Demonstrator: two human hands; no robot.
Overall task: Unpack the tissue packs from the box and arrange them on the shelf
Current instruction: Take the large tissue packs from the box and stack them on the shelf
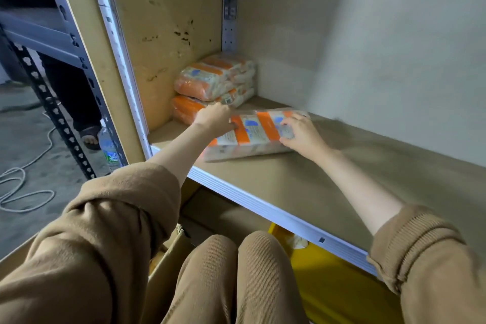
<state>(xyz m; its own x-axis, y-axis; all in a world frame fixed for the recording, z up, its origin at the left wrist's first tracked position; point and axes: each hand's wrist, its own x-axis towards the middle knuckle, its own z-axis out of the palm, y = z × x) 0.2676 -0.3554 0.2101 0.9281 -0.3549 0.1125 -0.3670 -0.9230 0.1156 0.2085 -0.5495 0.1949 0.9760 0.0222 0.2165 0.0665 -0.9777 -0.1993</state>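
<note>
An orange-and-white tissue pack [252,134] lies flat on the shelf board [302,181], near its front left. My left hand [214,118] grips its left end and my right hand [302,134] holds its right end. Behind it, in the shelf's back left corner, two more tissue packs [215,79] are stacked one on the other. The cardboard box [168,258] sits below the shelf by my knees, mostly hidden by my left sleeve.
A yellow container [323,279] stands under the shelf edge [263,205] at my right knee. A water bottle [109,147] stands by the rack's left post. A white cable [21,187] lies on the floor, and another person's foot [89,137] is nearby.
</note>
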